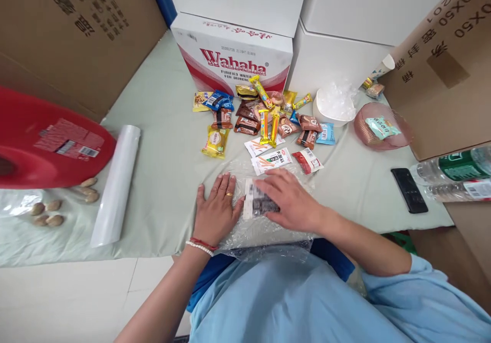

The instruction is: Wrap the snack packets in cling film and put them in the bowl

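Note:
Near the table's front edge, a white-and-dark snack packet point(253, 202) lies on a clear plastic bag point(233, 233). My left hand point(216, 207) rests flat beside it, fingers stretched out on the plastic. Over the packet's right part lies my right hand point(289, 200), its fingers spread and slightly bent, hiding some of the print. Just beyond are white snack packets point(271, 161) and a red-and-white packet point(308, 160). A yellow packet point(215, 142) sits to the left of these, below a pile of small wrapped snacks point(247, 109).
A Wahaba-style Wahaha carton point(233, 56) stands behind the pile. To the right are a white bowl point(324, 115), a pink bowl point(362, 128), a phone point(409, 189) and plastic bottles point(464, 165). Leftward lie a white roll point(117, 184), a red jug point(49, 138) and several walnuts point(53, 205).

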Demonstrator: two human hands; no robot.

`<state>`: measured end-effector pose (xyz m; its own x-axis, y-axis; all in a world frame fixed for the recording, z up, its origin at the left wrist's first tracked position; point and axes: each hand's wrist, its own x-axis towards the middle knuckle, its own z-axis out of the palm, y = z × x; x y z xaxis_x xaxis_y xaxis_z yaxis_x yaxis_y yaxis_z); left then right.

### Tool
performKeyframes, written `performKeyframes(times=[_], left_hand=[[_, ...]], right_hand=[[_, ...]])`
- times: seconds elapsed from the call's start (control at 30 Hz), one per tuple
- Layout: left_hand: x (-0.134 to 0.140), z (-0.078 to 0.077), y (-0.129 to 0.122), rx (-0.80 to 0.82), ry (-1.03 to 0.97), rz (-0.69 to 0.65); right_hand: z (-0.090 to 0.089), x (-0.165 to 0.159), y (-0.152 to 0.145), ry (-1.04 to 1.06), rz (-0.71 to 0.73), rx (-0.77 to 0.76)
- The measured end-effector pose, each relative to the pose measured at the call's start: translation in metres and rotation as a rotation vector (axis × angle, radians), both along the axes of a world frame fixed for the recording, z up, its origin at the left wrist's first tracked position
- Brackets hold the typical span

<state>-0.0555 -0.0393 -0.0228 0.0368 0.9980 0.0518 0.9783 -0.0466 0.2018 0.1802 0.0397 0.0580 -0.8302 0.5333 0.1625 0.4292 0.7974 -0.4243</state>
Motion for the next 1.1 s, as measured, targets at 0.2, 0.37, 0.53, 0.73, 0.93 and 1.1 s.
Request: performKeyframes(times=[0.2, 0.37, 0.53, 0.73, 0.93, 1.1], left_hand=[[0.001, -0.002, 0.001, 0.022, -0.019, 0.020], [-0.006, -0.004, -0.002, 0.005, -0.039, 0.020], [-0.012, -0.005, -0.014, 0.033, -0.035, 0.000], [-0.011, -0.006, -0.017, 0.051, -0.037, -0.006], [-0.011, -0.006, -0.016, 0.048, -0.037, 0.006], [-0.011, -0.005, -0.016, 0.040, -0.042, 0.009]], right_hand=[[-0.067, 0.011, -0.035, -0.196, -0.099, -0.028], [-0.083, 0.024, -0.033, -0.203, -0.071, 0.019], [-0.070, 0.033, -0.028, -0.234, -0.041, -0.052], [-0.033, 0.055, 0.036, 0.020, -0.196, -0.154], [-0.037, 0.058, 0.140, -0.221, -0.879, 0.051], [-0.045, 0.052, 0.172, -0.234, -0.907, -0.029]])
